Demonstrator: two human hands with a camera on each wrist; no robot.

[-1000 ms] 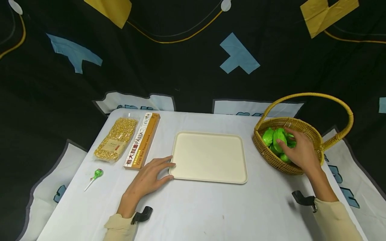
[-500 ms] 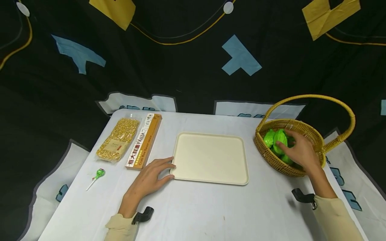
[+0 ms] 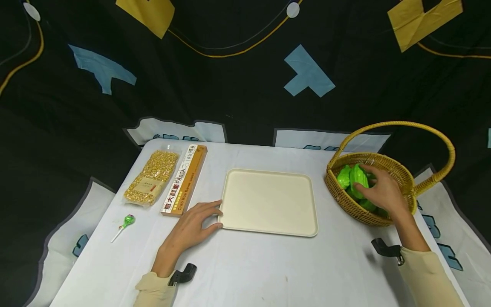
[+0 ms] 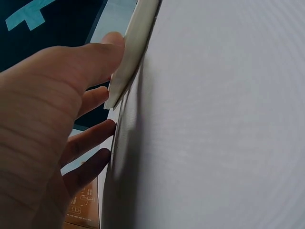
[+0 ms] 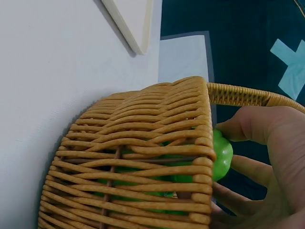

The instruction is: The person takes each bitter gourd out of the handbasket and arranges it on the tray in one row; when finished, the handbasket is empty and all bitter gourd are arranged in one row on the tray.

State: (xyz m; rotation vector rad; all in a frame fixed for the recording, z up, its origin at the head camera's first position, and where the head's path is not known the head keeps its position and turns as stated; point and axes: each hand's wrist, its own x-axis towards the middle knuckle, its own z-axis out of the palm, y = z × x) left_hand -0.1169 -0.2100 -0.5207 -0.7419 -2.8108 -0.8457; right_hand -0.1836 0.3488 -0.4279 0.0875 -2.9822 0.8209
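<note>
Right hand (image 3: 383,190) grips glossy green ribbed fruit (image 3: 357,177) inside brown woven wicker basket (image 3: 342,202) at right. Left hand (image 3: 192,226), fingers relaxed, touches left edge of cream rectangular tray (image 3: 268,202). Caution: smooth surface may cause slip; rim contact may tip basket.

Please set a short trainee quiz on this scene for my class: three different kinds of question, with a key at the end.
1. True or false: the left hand is at the edge of the cream tray.
2. Short answer: what lies between the bag of yellow kernels and the tray?
3. Fill in the colour: the right hand reaches into the wicker basket, its thumb against a ____ item.

Key
1. True; it is at the tray's left side in the head view.
2. The pasta box.
3. Green.
</note>
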